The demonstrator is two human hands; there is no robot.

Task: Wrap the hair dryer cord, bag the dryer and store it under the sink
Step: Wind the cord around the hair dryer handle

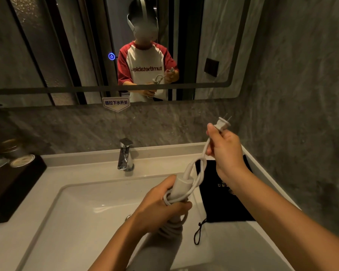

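The white hair dryer (176, 194) is gripped by its handle in the left hand (160, 204), fingers closed round handle and several turns of white cord (199, 173) already laid on it. The dryer's body hangs below that hand, over the basin, and is only partly seen. Above and to the right of the left hand, the right hand (226, 151) is closed on the cord just behind the two-pin plug (223, 123), which sticks up past the thumb. A short free run, with one loose loop, spans between the two hands.

The wrapping appears nearly done. The last turn would best be laid snug against the earlier ones, with light tension kept from the plug end so that nothing slackens, and without a sharp bend where the cord leaves the handle. The plug end could then be tucked under a turn, pinned meanwhile by the left thumb.

Below the right wrist, a black drawstring pouch (223, 196) lies flat on the white vanity counter (82, 173), its drawstring (199, 231) trailing toward the sink basin (90, 208). Beyond the left hand a chrome faucet (125, 157) stands, and a dark tray (10, 184) with cups sits far to the left. The walls are grey marble-look, with a mirror (47, 45) above. The light is dim.
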